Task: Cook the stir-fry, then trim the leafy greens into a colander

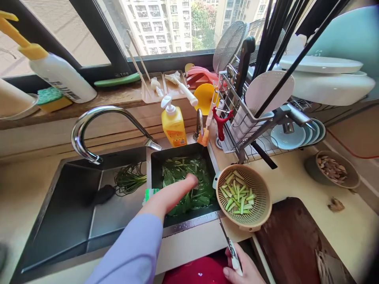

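Observation:
My left hand (192, 180) reaches down among green leafy vegetables (199, 201) in the water of the small sink basin (189, 228). Its fingers are hidden under the water and leaves. Near the counter's front edge, my right hand (244, 264) is closed around the white patterned handle of a small knife (233, 256). The thin dark blade points up and away, towards the basin's front right corner. Just beyond the blade stands a tan colander (262, 209) with cut pale-green stem pieces (239, 195) in it.
A chrome faucet (85, 118) arches over the larger sink (74, 201), where a bunch of thin green stalks (130, 179) lies. A yellow pump bottle (174, 125) stands behind the basin. To the right are a dish rack (237, 130), a dark cutting board (291, 240) and a bowl (314, 171).

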Demonstrator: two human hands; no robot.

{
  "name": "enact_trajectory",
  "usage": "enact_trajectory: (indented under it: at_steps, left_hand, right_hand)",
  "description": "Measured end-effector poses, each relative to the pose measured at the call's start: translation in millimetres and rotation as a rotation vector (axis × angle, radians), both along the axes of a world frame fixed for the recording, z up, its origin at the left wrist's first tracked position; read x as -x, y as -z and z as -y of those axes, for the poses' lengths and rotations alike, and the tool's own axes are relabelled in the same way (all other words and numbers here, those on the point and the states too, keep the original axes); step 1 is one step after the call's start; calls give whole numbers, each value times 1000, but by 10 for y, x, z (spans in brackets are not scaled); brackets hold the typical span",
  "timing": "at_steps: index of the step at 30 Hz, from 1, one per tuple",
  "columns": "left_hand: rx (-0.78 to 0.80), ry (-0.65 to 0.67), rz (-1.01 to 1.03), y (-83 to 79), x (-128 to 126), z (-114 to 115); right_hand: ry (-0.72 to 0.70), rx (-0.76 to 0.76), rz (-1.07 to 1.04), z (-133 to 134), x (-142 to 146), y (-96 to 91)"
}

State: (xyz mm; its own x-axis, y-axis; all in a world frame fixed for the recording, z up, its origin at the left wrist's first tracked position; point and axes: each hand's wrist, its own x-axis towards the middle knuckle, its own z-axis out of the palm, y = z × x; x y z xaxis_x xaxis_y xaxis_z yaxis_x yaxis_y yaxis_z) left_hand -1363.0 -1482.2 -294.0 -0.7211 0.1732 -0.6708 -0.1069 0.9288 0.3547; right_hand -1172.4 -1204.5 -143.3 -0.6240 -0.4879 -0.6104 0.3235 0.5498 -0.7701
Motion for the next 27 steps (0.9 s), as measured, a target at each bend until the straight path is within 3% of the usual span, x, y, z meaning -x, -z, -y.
enact_trajectory:
  at_steps: [4,9,12,16,22,27]
  left_hand:
    - [-16,-8,-27,-96,62,183]
    - [61,-212,-140,-72,-401,396]
    - [82,-300,-119,73,-657,356]
    - [65,-383,-95,213,-739,230]
    - [59,-435,-136,140,-758,140]
    - [163,-346,-102,156,-825,35]
  right_hand:
    - [0,0,23,-26,31,5]
    - [-28,13,11,5,64,87]
    - [-49,0,-10,47,73,109]
    - [-67,-25,-19,107,105,57]
    - [-58,40,-11,55,129,50]
    - [-15,38,3,1,112,99]
